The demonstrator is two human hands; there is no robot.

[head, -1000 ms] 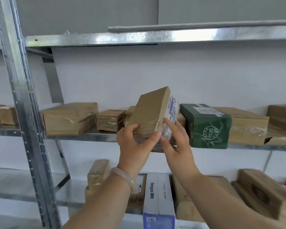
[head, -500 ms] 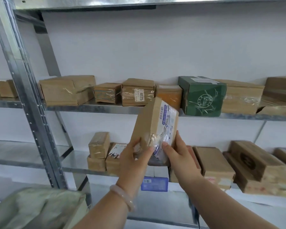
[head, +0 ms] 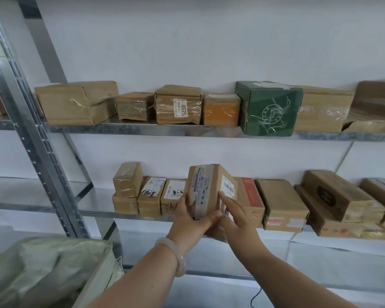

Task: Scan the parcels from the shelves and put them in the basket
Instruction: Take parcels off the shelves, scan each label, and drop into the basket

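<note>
Both my hands hold a small brown cardboard parcel [head: 209,187] wrapped in clear tape, upright in front of the lower shelf [head: 93,213]. A barcode label faces right on it. My left hand [head: 190,221] grips its lower left side, with a pale bangle on the wrist. My right hand [head: 236,215] touches its right face, fingers over the lower label. At the bottom left is the basket [head: 45,272], lined with a pale green bag. No scanner shows.
The upper shelf [head: 142,128] carries a row of brown parcels and a green box [head: 268,108]. More brown parcels line the lower shelf, some stacked. A metal upright [head: 31,138] runs diagonally at the left. A white wall stands behind.
The parcel has come down from the upper shelf level to in front of the lower shelf and turned, so its barcode label shows. The view has tilted down, and the basket has come into sight.
</note>
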